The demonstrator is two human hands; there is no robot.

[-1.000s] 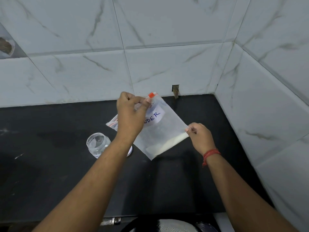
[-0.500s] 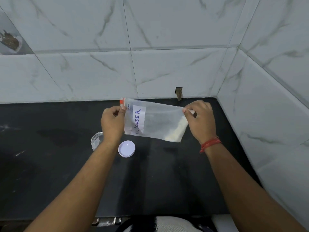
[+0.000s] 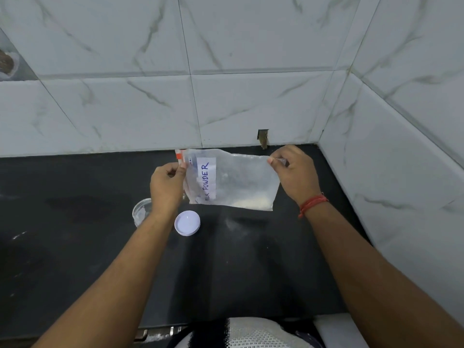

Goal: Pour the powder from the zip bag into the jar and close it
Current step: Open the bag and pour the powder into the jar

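Bag [image 3: 241,182]: clear zip bag, held sideways in the air above the counter [image 3: 75,234], zip end to the left, base to the right. White label [image 3: 207,178] near the zip end, handwritten in blue, "POWDER" legible, the word before it only partly readable. Orange tab [image 3: 178,156] at the far left corner of the zip end.

Powder [image 3: 253,203]: small pale heap lying along the bag's near edge, toward the right corner.

Left hand [image 3: 167,187]: fingers curled, thumb and fingertips pinching the bag's zip end just below the orange tab.

Right hand [image 3: 295,174]: fingers curled, thumb and forefinger pinching the bag's far right corner. Red thread band [image 3: 312,204] around the wrist.

Jar [image 3: 141,213]: clear, open-mouthed, upright on the counter, near and left of the bag, partly hidden behind the left wrist.

Lid [image 3: 187,223]: white, round, lying flat on the counter just right of the jar, apart from it, below the bag's left end.

Counter: black, with faint pale smears right of the lid.

Wall [image 3: 238,71]: white marble-look tiles behind and on the right side, with a small notch [image 3: 263,136] at the base of the far wall.
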